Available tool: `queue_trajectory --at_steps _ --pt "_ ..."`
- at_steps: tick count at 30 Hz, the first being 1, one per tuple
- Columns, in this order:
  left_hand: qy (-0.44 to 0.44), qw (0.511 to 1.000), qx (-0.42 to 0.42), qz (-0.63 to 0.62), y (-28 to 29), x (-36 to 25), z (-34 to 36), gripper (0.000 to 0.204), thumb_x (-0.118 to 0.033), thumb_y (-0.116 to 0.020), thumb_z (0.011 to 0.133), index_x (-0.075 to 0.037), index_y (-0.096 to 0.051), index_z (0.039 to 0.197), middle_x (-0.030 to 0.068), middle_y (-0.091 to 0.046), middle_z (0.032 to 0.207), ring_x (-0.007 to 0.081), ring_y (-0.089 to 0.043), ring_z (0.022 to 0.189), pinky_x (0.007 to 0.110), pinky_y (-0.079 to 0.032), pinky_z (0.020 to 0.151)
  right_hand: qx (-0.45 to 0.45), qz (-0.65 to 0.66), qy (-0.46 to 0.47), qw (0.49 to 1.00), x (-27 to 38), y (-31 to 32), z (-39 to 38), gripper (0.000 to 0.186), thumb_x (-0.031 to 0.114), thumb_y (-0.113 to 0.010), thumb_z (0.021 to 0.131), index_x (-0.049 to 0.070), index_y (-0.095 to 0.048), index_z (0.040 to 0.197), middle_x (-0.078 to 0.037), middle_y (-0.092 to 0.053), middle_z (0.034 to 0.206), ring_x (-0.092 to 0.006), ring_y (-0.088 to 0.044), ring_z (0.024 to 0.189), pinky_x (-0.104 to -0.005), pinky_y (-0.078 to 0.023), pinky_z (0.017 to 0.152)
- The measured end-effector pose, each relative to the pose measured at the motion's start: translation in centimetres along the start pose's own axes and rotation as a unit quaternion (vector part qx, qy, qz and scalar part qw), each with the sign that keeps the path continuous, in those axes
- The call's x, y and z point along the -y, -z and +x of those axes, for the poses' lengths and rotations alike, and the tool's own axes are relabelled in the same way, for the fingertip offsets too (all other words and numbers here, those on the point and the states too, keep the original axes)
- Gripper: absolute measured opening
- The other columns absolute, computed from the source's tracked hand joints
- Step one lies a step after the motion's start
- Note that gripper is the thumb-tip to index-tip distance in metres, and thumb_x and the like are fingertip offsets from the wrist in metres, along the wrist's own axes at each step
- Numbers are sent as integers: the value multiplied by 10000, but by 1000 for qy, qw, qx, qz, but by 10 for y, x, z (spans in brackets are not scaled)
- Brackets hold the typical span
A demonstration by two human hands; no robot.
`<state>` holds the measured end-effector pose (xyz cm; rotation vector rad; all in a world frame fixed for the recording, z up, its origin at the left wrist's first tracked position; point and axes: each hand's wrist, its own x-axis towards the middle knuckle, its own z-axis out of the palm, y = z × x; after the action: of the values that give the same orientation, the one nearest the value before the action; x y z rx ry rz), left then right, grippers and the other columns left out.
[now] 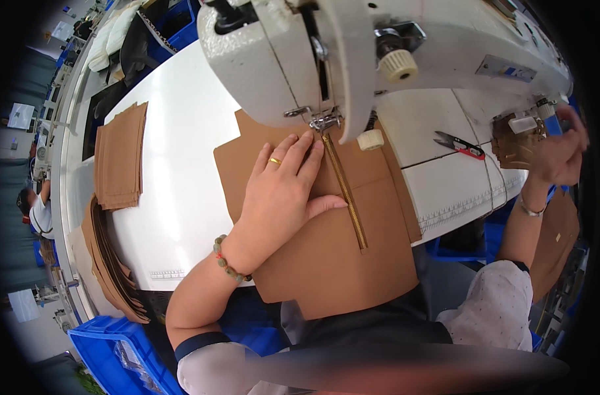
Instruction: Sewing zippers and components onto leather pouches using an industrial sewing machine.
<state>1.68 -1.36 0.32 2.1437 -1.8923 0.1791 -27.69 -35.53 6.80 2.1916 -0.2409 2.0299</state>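
Note:
My left hand (283, 184) lies flat on a brown panel (300, 270), fingers stretched toward the presser foot (325, 123) of a white sewing machine (260, 72). Its thumb points at a gold-toothed zipper (343, 184) that runs down the panel from the foot. The panel looks like leather or a similar sheet, and its near end hangs over the table edge toward my lap. My right hand (560, 158) is raised at the far right, beside the machine's right end and a small stack of brown pieces (511, 145). Its fingers are smeared, so what they touch is unclear.
Red-handled thread snips (461, 145) lie on the white table (168, 131) right of the panel. Brown pieces are stacked (120, 158) at the left, and more hang (112, 263) over the left edge. A blue crate (109, 342) stands below. Another person (42, 210) sits far left.

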Motion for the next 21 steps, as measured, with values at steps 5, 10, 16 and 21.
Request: queue_trajectory --at_steps 5,10,16,21 --pt "8 1000 10 8 2 -2 -1 848 -619 -743 784 5 -633 1348 154 -591 1470 322 -553 1365 488 -417 1151 475 82 122 868 119 -67 5 101 192 -749 899 110 -714 947 -42 -707 829 -247 -687 750 -355 -534 666" --pt "14 999 27 25 3 -2 0 853 -644 -727 783 -7 -639 1343 139 -599 1467 303 -547 1380 493 -411 1151 525 120 12 842 134 -105 -6 216 331 -721 916 119 -750 944 -41 -709 830 -264 -695 787 -390 -533 696" --pt "14 999 32 33 2 1 1 845 -644 -720 785 -8 -642 1335 142 -600 1465 303 -542 1385 494 -411 1146 378 157 -85 908 139 -135 -27 259 366 -734 913 129 -801 992 -40 -753 909 -278 -700 802 -400 -539 719" --pt "11 999 28 27 2 2 0 846 -643 -714 788 -7 -638 1341 149 -597 1465 320 -530 1394 489 -406 1150 379 169 -158 896 139 -139 -41 241 347 -757 893 141 -813 1004 -43 -764 899 -270 -707 795 -393 -541 717"
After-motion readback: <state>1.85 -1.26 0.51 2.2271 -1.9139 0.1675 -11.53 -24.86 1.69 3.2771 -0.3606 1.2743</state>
